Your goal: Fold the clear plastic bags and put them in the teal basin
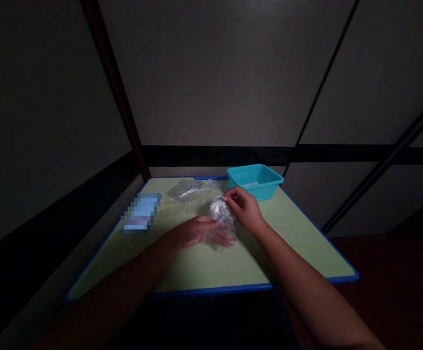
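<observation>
A clear plastic bag (pixel 220 210) is held between my two hands above the middle of the table. My left hand (pixel 204 231) grips it from the left, thumb on the near face and fingers showing through the film behind. The fingertips of my right hand (pixel 244 206) pinch the bag's upper right edge. Whether anything lies inside the bag I cannot make out. Behind it, more crumpled clear plastic bags (pixel 187 190) lie spread on the tabletop.
A turquoise plastic basket (pixel 266 190) stands at the table's back right, with something pale inside. A blurred-out blue rectangular item (pixel 142 214) lies at the left edge. The pale green table (pixel 211 274) has a blue rim. Wall panels rise behind and to the left.
</observation>
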The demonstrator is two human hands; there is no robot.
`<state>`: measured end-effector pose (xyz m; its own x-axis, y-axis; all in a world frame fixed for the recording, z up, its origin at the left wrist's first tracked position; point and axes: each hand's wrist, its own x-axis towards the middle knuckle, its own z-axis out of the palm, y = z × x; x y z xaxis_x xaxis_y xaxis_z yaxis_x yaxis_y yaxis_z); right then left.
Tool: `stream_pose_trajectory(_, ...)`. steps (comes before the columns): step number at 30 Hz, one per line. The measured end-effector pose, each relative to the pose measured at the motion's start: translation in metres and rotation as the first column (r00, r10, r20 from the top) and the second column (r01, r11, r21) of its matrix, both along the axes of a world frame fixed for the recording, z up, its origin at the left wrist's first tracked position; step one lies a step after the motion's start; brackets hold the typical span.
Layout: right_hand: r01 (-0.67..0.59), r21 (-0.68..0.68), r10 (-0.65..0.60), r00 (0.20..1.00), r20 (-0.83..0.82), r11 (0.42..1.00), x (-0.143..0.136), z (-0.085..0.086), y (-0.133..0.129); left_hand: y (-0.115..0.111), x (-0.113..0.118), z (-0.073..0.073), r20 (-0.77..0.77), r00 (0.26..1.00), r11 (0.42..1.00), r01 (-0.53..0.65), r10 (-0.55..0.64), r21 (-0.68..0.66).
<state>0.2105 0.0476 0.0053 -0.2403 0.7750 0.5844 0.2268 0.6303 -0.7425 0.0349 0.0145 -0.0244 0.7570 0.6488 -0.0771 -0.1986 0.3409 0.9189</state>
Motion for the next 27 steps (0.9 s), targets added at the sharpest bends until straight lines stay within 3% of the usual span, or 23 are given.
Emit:
stream_pose_trajectory(3,-0.007,-0.013,0.007,1.000,0.014,1.000,-0.004,0.003,-0.006,-0.001,0.003,-0.003,-0.001,0.998,0.997,-0.062,0.062,-0.038)
stream_pose_trajectory(5,-0.045,-0.029,0.045,0.999,0.000,0.999,-0.006,0.004,-0.009,0.001,0.004,-0.006,-0.010,0.983,0.982,-0.186,0.186,-0.027)
stream_pose_trajectory(8,-0.104,-0.054,0.102,0.994,-0.039,0.993,-0.007,0.006,-0.010,0.007,0.003,-0.009,-0.019,0.931,0.928,-0.362,0.365,0.081)
stream_pose_trajectory(10,-0.138,-0.076,0.133,0.989,-0.068,0.988,-0.007,0.007,-0.011,0.011,0.000,-0.010,0.005,0.917,0.904,-0.394,0.399,0.165)
stream_pose_trajectory(14,-0.223,-0.128,0.206,0.970,-0.133,0.966,-0.008,0.009,-0.013,0.012,-0.004,-0.008,0.080,0.942,0.921,-0.336,0.326,0.197)
stream_pose_trajectory(17,-0.270,-0.156,0.241,0.954,-0.180,0.950,-0.009,0.009,-0.015,0.009,-0.005,-0.011,0.108,0.989,0.986,-0.110,0.097,0.128)
stream_pose_trajectory(19,-0.290,-0.164,0.252,0.943,-0.217,0.943,-0.010,0.009,-0.016,0.007,-0.004,-0.015,0.138,0.990,0.995,-0.035,0.023,0.091)
stream_pose_trajectory(23,-0.333,-0.230,0.271,0.926,-0.263,0.915,-0.011,0.009,-0.017,0.009,-0.003,-0.020,0.185,0.972,0.986,-0.157,0.144,0.061)
stream_pose_trajectory(27,-0.394,-0.264,0.314,0.901,-0.299,0.880,-0.011,0.009,-0.017,0.007,-0.001,-0.015,0.175,0.980,0.994,-0.103,0.093,0.047)
